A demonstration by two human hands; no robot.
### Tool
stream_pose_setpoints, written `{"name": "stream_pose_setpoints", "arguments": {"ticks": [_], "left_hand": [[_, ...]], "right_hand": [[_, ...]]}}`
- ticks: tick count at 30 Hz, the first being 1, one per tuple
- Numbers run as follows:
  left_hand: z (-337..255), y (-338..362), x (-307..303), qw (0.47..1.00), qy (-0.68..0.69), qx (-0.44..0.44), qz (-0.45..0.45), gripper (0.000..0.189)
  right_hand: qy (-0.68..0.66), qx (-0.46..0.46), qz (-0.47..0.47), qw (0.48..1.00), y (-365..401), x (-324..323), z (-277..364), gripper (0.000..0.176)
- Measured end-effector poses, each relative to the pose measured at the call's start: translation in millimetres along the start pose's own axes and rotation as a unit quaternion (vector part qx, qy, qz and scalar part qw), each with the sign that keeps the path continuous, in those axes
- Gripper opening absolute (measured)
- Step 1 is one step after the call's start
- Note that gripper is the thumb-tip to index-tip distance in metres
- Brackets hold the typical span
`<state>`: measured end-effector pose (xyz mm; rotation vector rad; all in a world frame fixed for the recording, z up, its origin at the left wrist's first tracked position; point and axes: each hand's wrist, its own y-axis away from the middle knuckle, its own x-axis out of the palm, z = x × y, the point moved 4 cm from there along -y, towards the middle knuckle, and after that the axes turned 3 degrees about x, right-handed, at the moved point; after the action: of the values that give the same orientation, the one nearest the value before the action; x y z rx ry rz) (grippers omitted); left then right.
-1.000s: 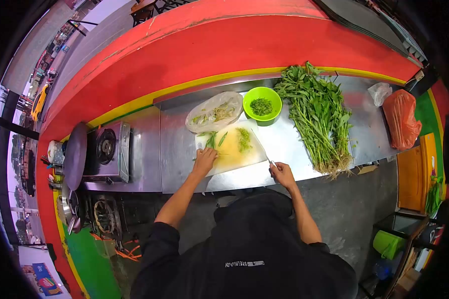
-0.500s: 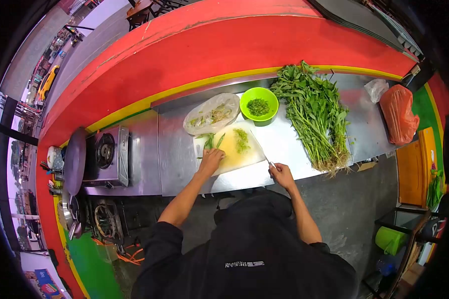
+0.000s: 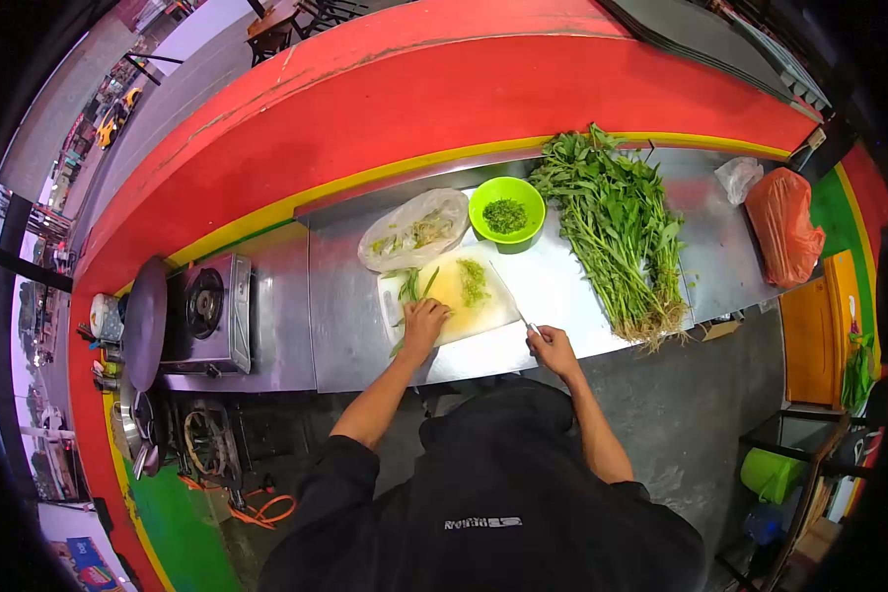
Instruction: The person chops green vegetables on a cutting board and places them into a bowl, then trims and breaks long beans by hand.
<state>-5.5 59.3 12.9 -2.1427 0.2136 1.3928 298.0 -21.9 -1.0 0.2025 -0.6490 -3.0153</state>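
Observation:
My right hand (image 3: 553, 350) grips a knife (image 3: 516, 304) by its handle, at the right edge of a white cutting board (image 3: 501, 314). The thin blade points away from me. On the board's left part, my left hand (image 3: 426, 324) has its fingers bent over long green stalks (image 3: 431, 281), whose ends stick out past the fingertips. Finely chopped greens (image 3: 474, 283) lie in a small heap between the two hands. Behind the board stands a lime-green bowl (image 3: 533, 197) with chopped greens in it. Beside the bowl rests a clear plastic bag (image 3: 377, 237) with vegetable pieces.
A big bunch of leafy greens (image 3: 617, 227) with roots lies right of the board on the steel counter (image 3: 340, 340). Farther right sits an orange-red plastic bag (image 3: 787, 227). On the left are a gas stove (image 3: 229, 316) and a large pan (image 3: 146, 321). A red wall (image 3: 395, 99) runs behind.
My left hand has shifted slightly down and turned flatter over the stalks. My right hand still holds the knife at the board's right edge. The whole view has shifted slightly.

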Motion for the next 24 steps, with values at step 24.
{"name": "stream_pose_setpoints", "arguments": {"ticks": [24], "left_hand": [[8, 2, -32, 0.991, 0.091, -0.094, 0.002, 0.013]], "right_hand": [[-0.020, 0.007, 0.017, 1.000, -4, 1, 8, 0.032]]}}
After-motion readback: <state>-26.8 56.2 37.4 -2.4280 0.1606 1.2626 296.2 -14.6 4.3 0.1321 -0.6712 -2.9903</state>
